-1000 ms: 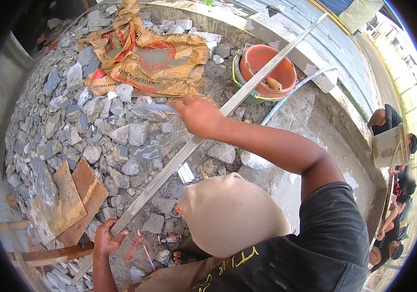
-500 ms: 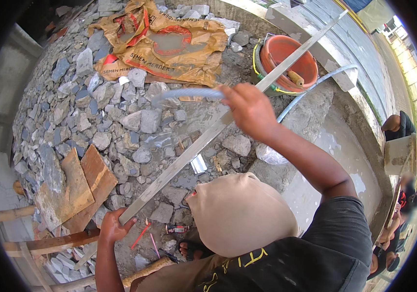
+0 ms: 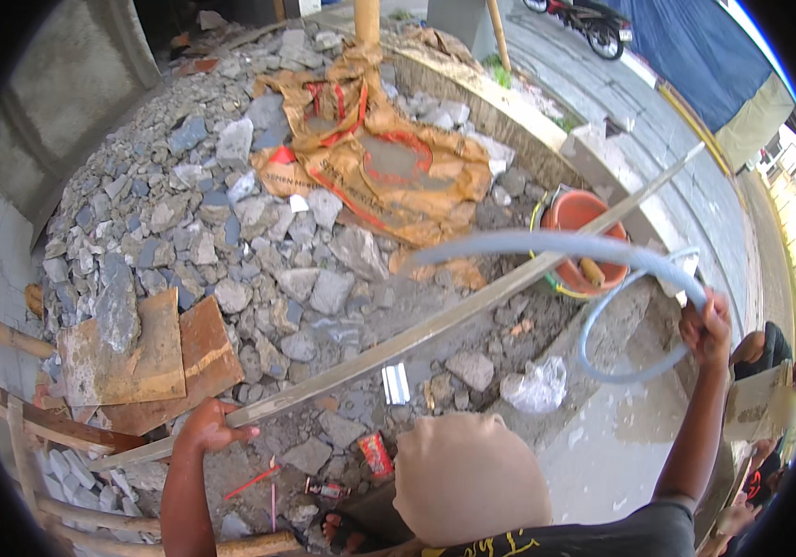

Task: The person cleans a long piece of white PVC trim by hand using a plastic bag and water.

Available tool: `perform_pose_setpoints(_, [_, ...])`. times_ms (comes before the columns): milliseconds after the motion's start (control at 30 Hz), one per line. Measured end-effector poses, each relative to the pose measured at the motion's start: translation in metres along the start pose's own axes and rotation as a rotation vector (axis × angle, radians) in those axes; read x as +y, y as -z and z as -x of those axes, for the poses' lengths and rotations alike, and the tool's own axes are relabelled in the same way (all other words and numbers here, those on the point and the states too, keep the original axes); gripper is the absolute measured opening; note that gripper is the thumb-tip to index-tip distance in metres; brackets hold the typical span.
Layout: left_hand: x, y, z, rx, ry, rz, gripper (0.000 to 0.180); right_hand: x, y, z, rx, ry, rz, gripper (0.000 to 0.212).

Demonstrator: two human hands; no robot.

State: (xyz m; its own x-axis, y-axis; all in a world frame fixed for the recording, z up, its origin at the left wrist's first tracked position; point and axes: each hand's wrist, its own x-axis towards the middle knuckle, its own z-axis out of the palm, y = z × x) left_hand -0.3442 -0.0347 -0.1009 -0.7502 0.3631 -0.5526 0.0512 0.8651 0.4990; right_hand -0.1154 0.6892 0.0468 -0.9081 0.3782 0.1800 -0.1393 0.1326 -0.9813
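Near its lower end, a long straight pale bar (image 3: 417,342) is gripped by my left hand (image 3: 208,425), with the thumb laid along it. The bar slants up to the right, passing across the orange bucket (image 3: 570,215). Whether its far end rests on the ledge, I cannot tell. My right hand (image 3: 709,327), at the right, is closed round a translucent bluish hose (image 3: 547,243). One length of hose arcs leftward over the bar, its end blurred; another loops below the hand. A wooden-handled tool (image 3: 591,271) sits in the bucket, its other end hidden.
Broken stone (image 3: 203,209) covers the left ground, with torn brown cement sacks (image 3: 398,172) beyond. Boards (image 3: 138,357) and wooden poles (image 3: 8,330) lie at left. A clear plastic bag (image 3: 537,382) is near wet grey concrete (image 3: 593,446). People (image 3: 760,357) are at far right.
My right hand has moved right, away from the bar, drawing the hose into a wide arc. My left hand still holds the bar, which lies flatter in view. The view has shifted.
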Motion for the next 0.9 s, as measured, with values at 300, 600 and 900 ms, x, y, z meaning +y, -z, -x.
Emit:
perform_pose_setpoints(300, [-0.006,0.008,-0.008,-0.071,0.105,0.013,0.049,0.031,0.061,0.066,0.062,0.015,-0.413,0.042])
perform_pose_setpoints(600, [-0.019,0.003,-0.022,-0.125,0.108,-0.011,0.053,0.069,0.062,0.067,-0.163,-0.02,-0.519,0.033])
perform_pose_setpoints(900, [-0.007,0.003,-0.015,-0.088,0.054,-0.056,0.05,0.061,-0.085,0.045,-0.403,-0.442,0.077,0.029])
